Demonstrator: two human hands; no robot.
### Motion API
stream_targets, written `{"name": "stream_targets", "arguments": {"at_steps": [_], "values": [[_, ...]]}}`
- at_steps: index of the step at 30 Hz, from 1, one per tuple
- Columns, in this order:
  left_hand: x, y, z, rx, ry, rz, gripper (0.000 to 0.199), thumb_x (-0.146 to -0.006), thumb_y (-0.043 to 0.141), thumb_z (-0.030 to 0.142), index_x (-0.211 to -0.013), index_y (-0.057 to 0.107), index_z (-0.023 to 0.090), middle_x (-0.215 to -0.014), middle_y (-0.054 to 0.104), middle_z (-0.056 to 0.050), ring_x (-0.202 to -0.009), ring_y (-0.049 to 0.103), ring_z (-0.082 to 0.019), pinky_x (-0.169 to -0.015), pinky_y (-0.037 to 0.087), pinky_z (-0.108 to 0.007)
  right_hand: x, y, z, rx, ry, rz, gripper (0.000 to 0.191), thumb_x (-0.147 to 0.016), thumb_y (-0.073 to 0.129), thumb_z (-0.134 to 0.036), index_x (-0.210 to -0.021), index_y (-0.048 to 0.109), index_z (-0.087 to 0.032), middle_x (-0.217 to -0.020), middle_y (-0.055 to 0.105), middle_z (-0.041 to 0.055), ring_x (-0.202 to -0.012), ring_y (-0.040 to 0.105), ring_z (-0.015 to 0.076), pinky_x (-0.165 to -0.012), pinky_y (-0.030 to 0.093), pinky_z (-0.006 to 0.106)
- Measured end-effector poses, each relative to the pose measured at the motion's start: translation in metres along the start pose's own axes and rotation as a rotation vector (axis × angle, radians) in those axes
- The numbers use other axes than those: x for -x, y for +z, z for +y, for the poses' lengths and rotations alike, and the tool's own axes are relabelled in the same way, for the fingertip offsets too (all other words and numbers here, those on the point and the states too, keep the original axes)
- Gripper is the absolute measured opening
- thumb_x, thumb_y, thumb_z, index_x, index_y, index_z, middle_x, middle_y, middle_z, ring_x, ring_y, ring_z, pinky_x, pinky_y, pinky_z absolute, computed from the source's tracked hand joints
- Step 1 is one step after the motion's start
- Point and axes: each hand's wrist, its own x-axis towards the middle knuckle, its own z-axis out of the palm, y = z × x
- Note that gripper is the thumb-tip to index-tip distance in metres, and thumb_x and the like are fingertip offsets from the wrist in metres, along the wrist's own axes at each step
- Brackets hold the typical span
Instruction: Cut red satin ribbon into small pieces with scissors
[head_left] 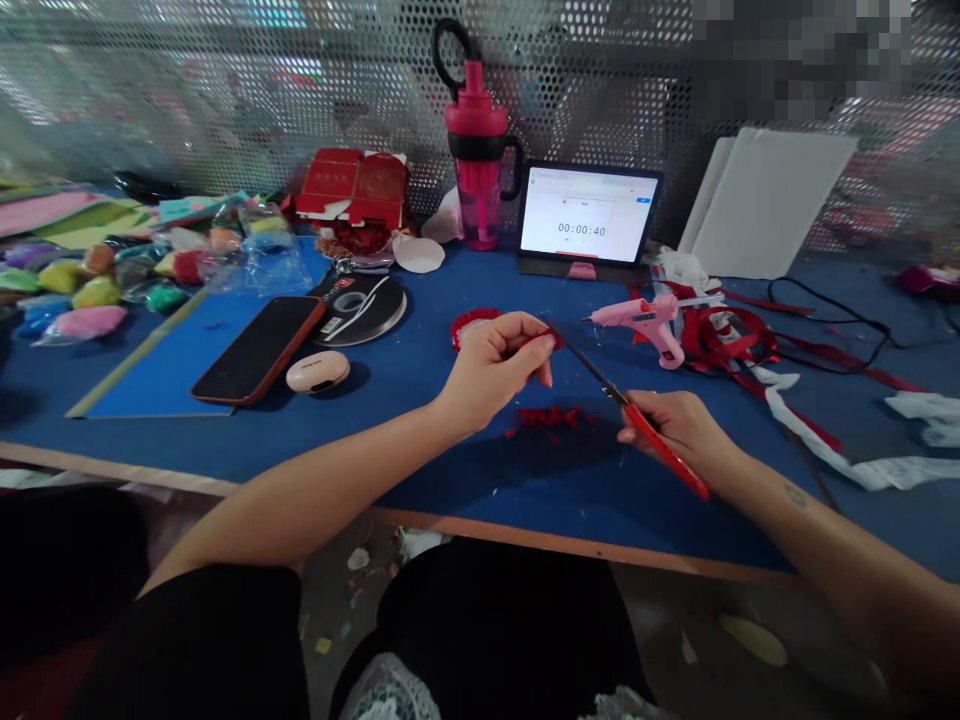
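Observation:
Between the fingertips of my left hand (504, 362) is a small piece of dark red ribbon (553, 338), mostly covered by the fingers. My right hand (679, 430) grips red-handled scissors (660, 445), their dark blades reaching up and left to the ribbon piece. Whether the blades are parted is hard to make out. Below both hands a little heap of red scraps (551, 416) lies on the blue table (450, 475). Behind my left hand sits a round red rosette (466, 326) with a pale middle, partly hidden by the hand.
A pink glue gun (643, 322) lies right of the hands, beside tangled red ribbon (731, 340). A tablet (589, 215) showing a timer and a pink tumbler (478, 150) stand behind. Left are a phone (259, 350), an earbud case (318, 371), a ribbon spool (364, 308) and bagged clay (97, 292).

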Motion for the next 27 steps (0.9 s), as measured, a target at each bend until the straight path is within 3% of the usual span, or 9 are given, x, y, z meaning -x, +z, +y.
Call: {"name": "stream_targets", "arguments": {"at_steps": [3,8,11,17,22,25,27], "values": [[-0.001,-0.001,0.000,0.052,-0.023,-0.029,0.007,-0.087,0.054,0.019,-0.085,0.059,0.014,-0.058,0.063,0.002,-0.041,0.041,-0.002,-0.042,0.031,-0.015,0.003,0.001,0.004,-0.151,0.021,0.020,0.053,-0.084,0.042,-0.070,-0.066,0.043,-0.020,-0.053,0.041,-0.0031,-0.046,0.037,0.0091,-0.044,0.030,0.023],[-0.001,0.000,-0.002,0.111,-0.030,-0.087,0.010,-0.092,0.046,0.011,-0.097,0.054,0.012,-0.082,0.071,-0.004,-0.058,0.059,-0.003,-0.061,0.047,-0.014,0.006,-0.002,0.007,-0.416,0.060,-0.038,0.055,-0.082,0.042,-0.074,-0.076,0.046,-0.019,-0.064,0.045,-0.0015,-0.051,0.046,0.0106,-0.052,0.048,0.028],[-0.001,0.000,-0.003,0.128,-0.040,-0.096,0.001,-0.094,0.048,0.014,-0.093,0.049,0.014,-0.089,0.073,-0.006,-0.064,0.067,-0.006,-0.062,0.051,-0.016,0.006,-0.005,0.009,-0.371,0.010,-0.062,0.057,-0.082,0.041,-0.075,-0.080,0.049,-0.019,-0.073,0.054,0.0035,-0.061,0.052,0.0143,-0.057,0.047,0.029],[-0.001,0.000,-0.003,0.199,-0.077,-0.058,0.017,-0.090,0.059,0.025,-0.088,0.045,0.016,-0.082,0.074,-0.003,-0.068,0.073,-0.012,-0.057,0.055,-0.017,0.006,-0.009,0.010,-0.170,-0.064,-0.087,0.062,-0.082,0.034,-0.078,-0.089,0.049,-0.019,-0.080,0.059,0.0061,-0.065,0.053,0.0170,-0.058,0.041,0.030],[-0.001,-0.003,-0.001,0.154,-0.062,-0.059,0.027,-0.087,0.063,0.037,-0.090,0.043,0.019,-0.069,0.072,0.001,-0.052,0.068,-0.011,-0.044,0.050,-0.015,0.006,-0.009,0.000,0.066,-0.057,-0.109,0.060,-0.081,0.029,-0.077,-0.086,0.045,-0.020,-0.074,0.056,0.0066,-0.061,0.052,0.0201,-0.057,0.038,0.033],[-0.001,-0.002,-0.001,0.118,-0.032,-0.085,0.020,-0.091,0.058,0.032,-0.089,0.044,0.018,-0.057,0.065,0.006,-0.034,0.050,-0.003,-0.034,0.034,-0.010,0.005,-0.009,-0.005,0.162,-0.026,-0.135,0.056,-0.081,0.031,-0.074,-0.086,0.043,-0.020,-0.074,0.057,0.0078,-0.061,0.053,0.0221,-0.057,0.037,0.034],[0.000,-0.001,-0.001,0.097,-0.020,-0.105,0.013,-0.093,0.053,0.025,-0.088,0.044,0.018,-0.054,0.061,0.007,-0.033,0.042,0.000,-0.034,0.028,-0.009,0.005,-0.008,-0.007,0.189,-0.022,-0.141,0.053,-0.082,0.030,-0.072,-0.085,0.043,-0.021,-0.073,0.057,0.0077,-0.060,0.053,0.0225,-0.057,0.036,0.034]]}}
